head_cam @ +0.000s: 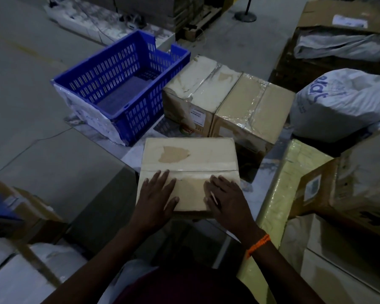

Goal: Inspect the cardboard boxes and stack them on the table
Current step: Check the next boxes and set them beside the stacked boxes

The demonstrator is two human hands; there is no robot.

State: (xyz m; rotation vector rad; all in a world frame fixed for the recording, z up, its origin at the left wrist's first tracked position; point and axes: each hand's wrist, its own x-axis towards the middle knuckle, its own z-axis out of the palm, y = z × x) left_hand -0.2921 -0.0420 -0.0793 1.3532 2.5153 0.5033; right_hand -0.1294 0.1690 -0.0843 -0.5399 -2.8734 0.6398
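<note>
A taped cardboard box (189,159) with a torn patch on its top sits right in front of me. My left hand (157,198) lies flat on its near left part, fingers spread. My right hand (226,198) lies flat on its near right part, palm down, an orange band at the wrist. Neither hand grips anything. Beyond it two more taped cardboard boxes stand side by side on the floor: a pale one (198,93) and a browner one (252,108). A glass-topped table (59,172) lies to my left.
A blue slotted plastic crate (119,84) stands tilted at the left of the boxes. A white sack (342,106), a yellow wrapped package (290,194) and more cartons (349,189) crowd the right. A brown box (22,207) shows under the glass at the left.
</note>
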